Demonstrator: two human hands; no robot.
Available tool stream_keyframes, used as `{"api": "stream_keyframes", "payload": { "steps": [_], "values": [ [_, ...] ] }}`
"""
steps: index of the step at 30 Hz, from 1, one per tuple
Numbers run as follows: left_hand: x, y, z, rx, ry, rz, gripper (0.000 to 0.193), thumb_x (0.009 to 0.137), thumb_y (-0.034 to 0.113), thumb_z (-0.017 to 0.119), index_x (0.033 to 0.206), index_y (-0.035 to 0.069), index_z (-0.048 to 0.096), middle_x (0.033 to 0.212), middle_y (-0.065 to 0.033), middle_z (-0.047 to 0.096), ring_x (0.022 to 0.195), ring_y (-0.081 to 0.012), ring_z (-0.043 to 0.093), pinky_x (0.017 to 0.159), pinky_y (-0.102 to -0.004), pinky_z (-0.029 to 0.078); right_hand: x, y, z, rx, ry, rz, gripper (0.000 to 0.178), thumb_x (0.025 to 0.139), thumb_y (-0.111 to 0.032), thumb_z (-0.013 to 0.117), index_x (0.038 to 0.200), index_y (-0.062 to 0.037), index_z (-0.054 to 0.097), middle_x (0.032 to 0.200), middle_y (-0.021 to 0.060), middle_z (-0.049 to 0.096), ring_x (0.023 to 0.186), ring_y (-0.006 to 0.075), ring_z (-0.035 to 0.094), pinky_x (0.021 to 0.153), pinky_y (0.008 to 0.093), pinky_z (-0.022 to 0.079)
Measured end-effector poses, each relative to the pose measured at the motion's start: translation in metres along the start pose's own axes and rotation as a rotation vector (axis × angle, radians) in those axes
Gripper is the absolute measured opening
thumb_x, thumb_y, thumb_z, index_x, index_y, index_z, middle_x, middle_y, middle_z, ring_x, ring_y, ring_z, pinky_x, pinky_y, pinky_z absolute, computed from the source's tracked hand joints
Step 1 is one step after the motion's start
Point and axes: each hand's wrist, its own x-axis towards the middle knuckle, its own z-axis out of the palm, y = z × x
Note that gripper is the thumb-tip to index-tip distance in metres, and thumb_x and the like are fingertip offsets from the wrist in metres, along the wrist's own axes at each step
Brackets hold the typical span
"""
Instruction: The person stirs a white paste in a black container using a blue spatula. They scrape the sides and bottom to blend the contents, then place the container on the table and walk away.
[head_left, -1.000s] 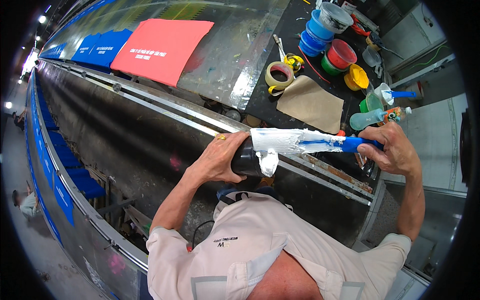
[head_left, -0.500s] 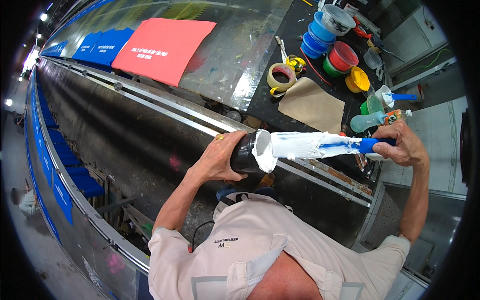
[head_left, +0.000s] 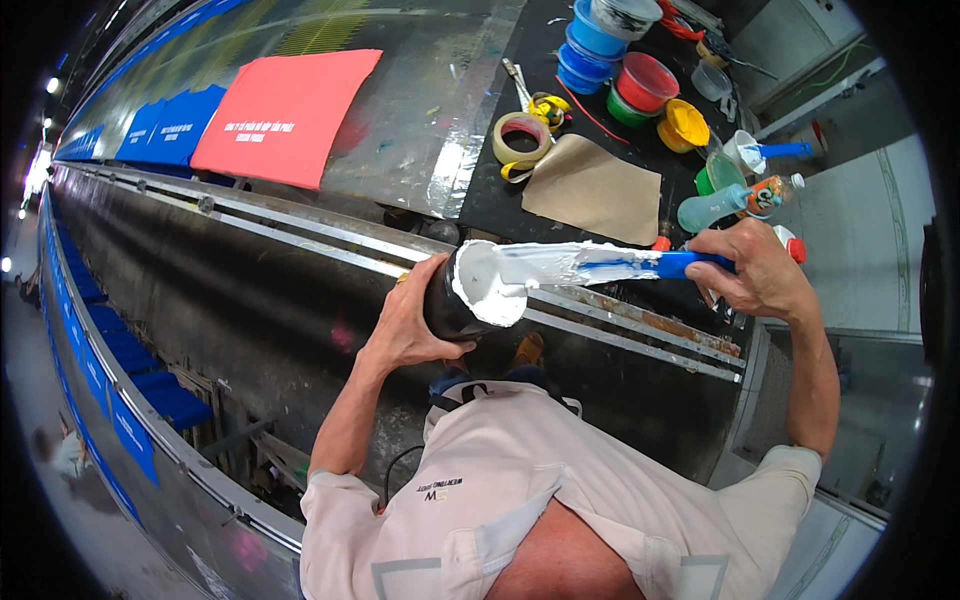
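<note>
My left hand (head_left: 408, 318) is wrapped round a black tub (head_left: 447, 304), whose mouth and rim are coated with thick white paste (head_left: 497, 300). The tub is tilted, its opening turned toward the right and up at me. In my right hand (head_left: 757, 268) is the blue handle of a spatula (head_left: 620, 264), held level. White paste covers most of its long blade, and the blade's far end reaches into the tub's mouth. How deep the tip goes is hidden by the paste.
A black side table holds brown paper (head_left: 590, 190), a tape roll (head_left: 520, 138), stacked paint tubs (head_left: 645, 82) and a pale bottle (head_left: 708, 208). Beyond a metal rail (head_left: 300, 238), red fabric (head_left: 290, 118) and blue fabric pieces (head_left: 175, 128) lie on a long table. Another person is far left.
The tub has tipped so its mouth faces me more, and the spatula's tip has moved inside it. Both hands have shifted slightly left and up in the picture as the view turned.
</note>
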Motion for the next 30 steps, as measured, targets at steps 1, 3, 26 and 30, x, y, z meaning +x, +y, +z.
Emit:
{"api": "stream_keyframes", "payload": {
  "steps": [1,3,26,30],
  "values": [
    [0.0,0.0,0.001,0.021,0.0,0.017,0.112,0.05,0.026,0.094,0.146,0.002,0.042,0.138,-0.0201,0.057,0.125,-0.0391,0.058,0.108,-0.0455,0.048,0.003,-0.005,0.0,-0.055,-0.002,-0.02,0.018,0.092,-0.025,0.072,0.091,-0.0074,0.071,0.068,0.015,0.063,0.064,0.0354,0.063,0.062,0.0452,0.047],
    [0.003,0.003,0.001,0.038,-0.028,0.032,0.111,0.05,0.026,0.094,0.146,0.002,0.043,0.137,-0.0201,0.057,0.125,-0.039,0.058,0.107,-0.0458,0.048,0.003,-0.023,-0.001,-0.199,0.027,-0.074,0.018,0.092,-0.026,0.072,0.089,-0.0085,0.068,0.071,0.0145,0.065,0.068,0.0355,0.066,0.063,0.0467,0.049],
    [-0.014,-0.001,0.019,0.089,0.168,0.333,0.112,0.048,0.017,0.095,0.145,0.002,0.043,0.137,-0.0221,0.059,0.126,-0.0412,0.058,0.109,-0.0505,0.044,0.023,-0.102,0.045,-0.843,0.201,-0.383,0.019,0.078,-0.014,0.067,0.092,-0.0007,0.065,0.066,0.0046,0.059,0.062,0.0198,0.065,0.058,0.031,0.052],
    [-0.017,-0.005,0.018,0.228,0.247,0.38,0.114,0.046,0.018,0.098,0.145,0.001,0.044,0.139,-0.0219,0.058,0.126,-0.0413,0.057,0.108,-0.05,0.044,0.022,-0.105,0.036,-0.229,-0.278,-0.111,0.022,0.078,-0.011,0.069,0.094,0.0041,0.067,0.079,0.0198,0.07,0.067,0.0349,0.07,0.065,0.0445,0.056]
  ]
}}
